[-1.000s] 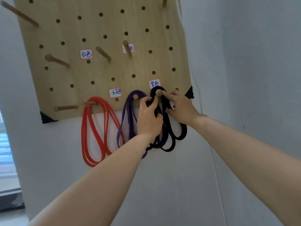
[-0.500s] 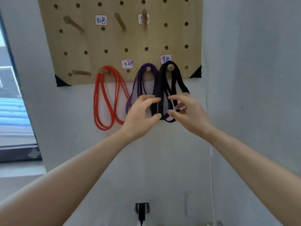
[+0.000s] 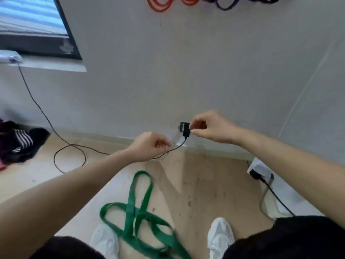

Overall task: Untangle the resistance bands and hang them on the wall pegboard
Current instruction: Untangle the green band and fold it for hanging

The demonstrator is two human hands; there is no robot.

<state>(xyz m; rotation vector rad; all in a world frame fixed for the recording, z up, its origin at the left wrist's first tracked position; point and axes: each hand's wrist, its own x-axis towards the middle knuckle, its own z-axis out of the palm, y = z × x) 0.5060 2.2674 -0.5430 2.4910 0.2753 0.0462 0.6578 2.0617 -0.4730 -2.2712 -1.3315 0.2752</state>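
While we are looking down at the floor (image 3: pixel 205 184), our two hands are reaching out in front of us, not touching any band. Our left hand (image 3: pixel 149 146) is curling loosely, with its fingers (image 3: pixel 164 143) bending in toward the thumb, holding nothing that we can see. Our right hand (image 3: pixel 211 128) is hanging a little higher, and its fingers (image 3: pixel 195 126) are coming close together near the thumb, also holding nothing. A small black plug (image 3: pixel 186 130) is sitting in the wall (image 3: pixel 168 71) just behind that hand, and its thin black cord (image 3: pixel 71 144) is running across the floor to the left. The green band (image 3: pixel 138 208) is lying on the floor in crossed loops, between our white shoes (image 3: pixel 220 234). At the very top, the bottoms of the red band (image 3: pixel 158 6) and the purple band (image 3: pixel 224 4) are hanging against the wall. A pile of dark clothes (image 3: pixel 16 143) is lying far left.
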